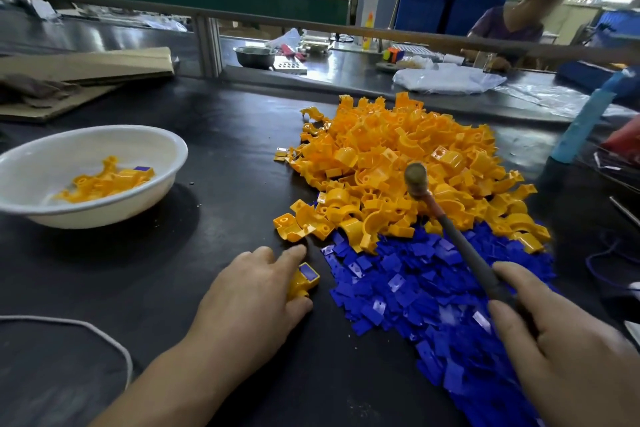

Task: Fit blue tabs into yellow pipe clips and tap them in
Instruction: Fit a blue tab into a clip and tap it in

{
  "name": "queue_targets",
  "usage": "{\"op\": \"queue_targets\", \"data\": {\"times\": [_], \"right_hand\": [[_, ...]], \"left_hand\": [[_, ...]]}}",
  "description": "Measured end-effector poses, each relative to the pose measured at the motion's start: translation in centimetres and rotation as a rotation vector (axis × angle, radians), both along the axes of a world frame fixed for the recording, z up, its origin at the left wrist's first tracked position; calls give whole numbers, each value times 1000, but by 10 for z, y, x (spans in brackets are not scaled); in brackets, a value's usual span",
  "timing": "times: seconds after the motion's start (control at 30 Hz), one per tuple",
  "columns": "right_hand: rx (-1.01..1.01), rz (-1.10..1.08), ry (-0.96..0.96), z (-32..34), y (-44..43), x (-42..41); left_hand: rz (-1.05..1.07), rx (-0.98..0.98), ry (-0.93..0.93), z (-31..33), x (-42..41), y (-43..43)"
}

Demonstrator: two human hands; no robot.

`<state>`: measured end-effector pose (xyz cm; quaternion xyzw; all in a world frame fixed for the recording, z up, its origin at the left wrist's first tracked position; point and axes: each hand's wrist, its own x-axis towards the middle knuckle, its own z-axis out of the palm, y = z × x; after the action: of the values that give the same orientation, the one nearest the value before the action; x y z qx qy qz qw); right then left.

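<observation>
Here a yellow clip [300, 282] with its blue tab [309, 272] upward is pinned to the surface [214, 163] by the left hand [252, 291], fingers closed around it, while the mallet [450, 218] is gripped raised in the closed right hand [554, 333], seemingly for tapping.

Glossy plastic clips [398, 163] — matt black table [225, 156]

Left hand [249, 291] pins a yellow clip [302, 282] on the black table [173, 288], blue tab [309, 272] sitting in its top. Right hand [554, 340] grips a mallet [450, 218], head up over the clip pile [408, 163]. Loose tabs [433, 298] are spread just nearer than that pile. White bowl [86, 156], well left of the pile, has a few clips in it.
</observation>
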<state>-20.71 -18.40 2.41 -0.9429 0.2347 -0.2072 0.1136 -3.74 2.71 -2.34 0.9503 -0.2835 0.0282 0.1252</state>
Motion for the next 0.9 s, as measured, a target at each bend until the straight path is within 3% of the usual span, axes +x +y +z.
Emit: {"op": "queue_targets", "data": {"times": [0.13,0.3,0.37,0.43,0.57,0.63,0.73,0.8,0.9], "right_hand": [[-71,-81,73,-21,-16,2],[-145,-38,154,-40,-38,2],[-133,-35,160,-40,-41,3],[-149,-41,175,-40,-42,3],[-191,-62,205,-40,-40,3],[-197,-85,219,-36,-39,3],[-209,-99,231,-26,-35,6],[-195,-76,247,-13,-26,7],[-202,38,192,8,-10,12]], "left_hand": [[-32,75,-78,19,-2,2],[265,-321,-330,61,53,42],[426,-268,-404,70,97,67],[555,-161,-349,70,135,87],[660,-72,-207,62,173,104],[686,-41,-258,62,172,99],[499,-133,-385,64,140,70],[253,-172,-224,57,114,40],[-35,-8,129,35,87,-2]]}}
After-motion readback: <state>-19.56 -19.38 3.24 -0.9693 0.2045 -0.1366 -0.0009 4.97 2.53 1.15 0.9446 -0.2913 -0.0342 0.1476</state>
